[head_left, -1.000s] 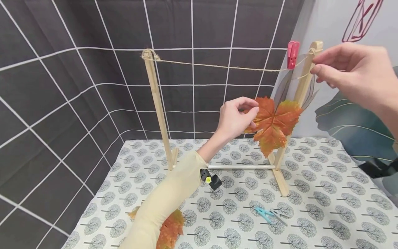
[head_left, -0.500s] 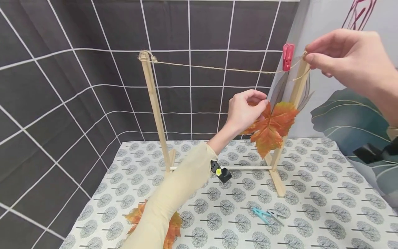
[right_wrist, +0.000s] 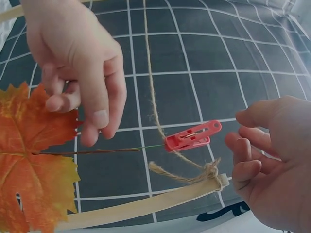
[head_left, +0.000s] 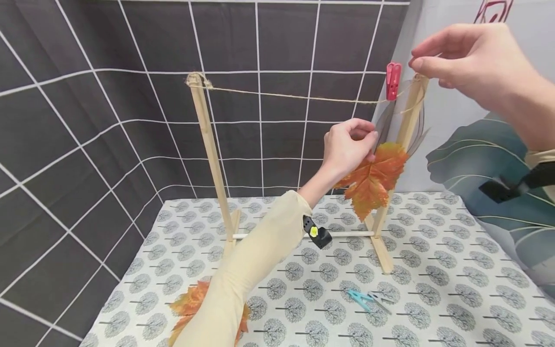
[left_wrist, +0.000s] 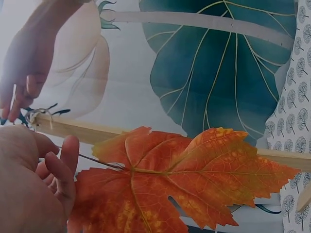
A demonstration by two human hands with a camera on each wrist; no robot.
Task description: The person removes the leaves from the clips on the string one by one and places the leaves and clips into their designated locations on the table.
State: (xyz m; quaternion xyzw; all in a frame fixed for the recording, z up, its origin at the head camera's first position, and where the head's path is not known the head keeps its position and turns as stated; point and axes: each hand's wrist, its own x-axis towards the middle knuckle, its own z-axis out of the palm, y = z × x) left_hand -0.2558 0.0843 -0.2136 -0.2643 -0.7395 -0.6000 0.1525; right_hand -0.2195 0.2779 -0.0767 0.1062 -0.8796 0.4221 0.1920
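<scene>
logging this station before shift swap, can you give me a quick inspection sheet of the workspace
surface: table under a tree-print cloth.
job's things: orange leaf hangs by its stem from a red clothespin on the twine of a wooden rack.
clutter: more leaves at the near edge; blue and grey clothespins lie on the cloth.
hands: left hand touches the leaf; right hand is by the rack's top, holding nothing.
cables: nothing seen.
surroundings: dark grid backdrop; leaf-print wall.
</scene>
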